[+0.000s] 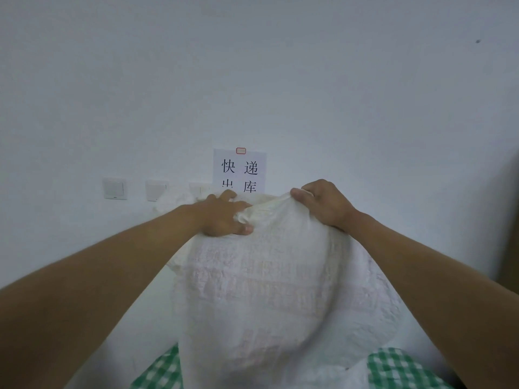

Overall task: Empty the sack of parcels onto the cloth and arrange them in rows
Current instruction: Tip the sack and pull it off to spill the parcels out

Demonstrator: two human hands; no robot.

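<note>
A large white woven sack (261, 290) with faint pink print hangs bulging in front of me, held up high. My left hand (224, 213) grips a bunched fold of its upper edge, fingers and thumb curled into the fabric. My right hand (323, 203) grips the same edge a little to the right, thumb on top. The sack's lower part reaches down to a green-and-white checked cloth (393, 366), seen at the bottom left and right of the sack. No parcels are visible; the sack hides whatever it holds.
A white wall fills the view behind the sack. On it hang a paper sign with Chinese characters (240, 169) and three white wall switches (115, 188). A brown surface (509, 220) stands at the right edge.
</note>
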